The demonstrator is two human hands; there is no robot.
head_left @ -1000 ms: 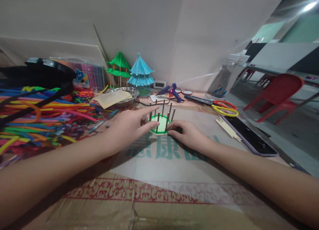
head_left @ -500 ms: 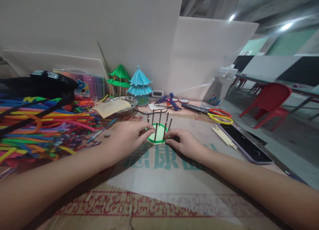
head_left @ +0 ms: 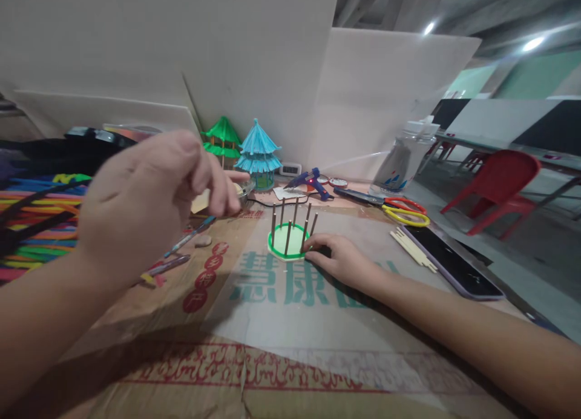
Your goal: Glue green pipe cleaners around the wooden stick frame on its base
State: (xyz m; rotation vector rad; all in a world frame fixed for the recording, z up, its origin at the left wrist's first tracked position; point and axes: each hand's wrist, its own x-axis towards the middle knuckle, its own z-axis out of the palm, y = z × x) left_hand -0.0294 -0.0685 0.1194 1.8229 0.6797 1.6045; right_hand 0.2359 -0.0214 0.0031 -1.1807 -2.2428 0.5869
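Observation:
A small round base (head_left: 296, 243) with a pale floor, a green rim and several thin brown posts stands on the cardboard. At its right edge my right hand (head_left: 340, 260) has its thumb and fingers closed on the rim beside a post. My left hand (head_left: 145, 195) is lifted above the left side of the table, slightly blurred. Its index finger stretches forward and the others are loosely bent, with nothing visible in them. Behind the base are a blue two-tiered pavilion model (head_left: 258, 149) and a green one (head_left: 222, 137), partly hidden by my left hand.
Colourful pipe cleaners (head_left: 40, 225) cover the left side. A blue glue gun (head_left: 311, 181) lies at the back, with scissors (head_left: 406, 210) to its right. Cream sticks (head_left: 413, 248) lie beside a phone (head_left: 454, 261). A clear bottle (head_left: 402, 158) stands at the back right.
My left hand has let go of the base's left side and moved up and leftward, towards the camera. My right hand stays at the base. The view has shifted slightly.

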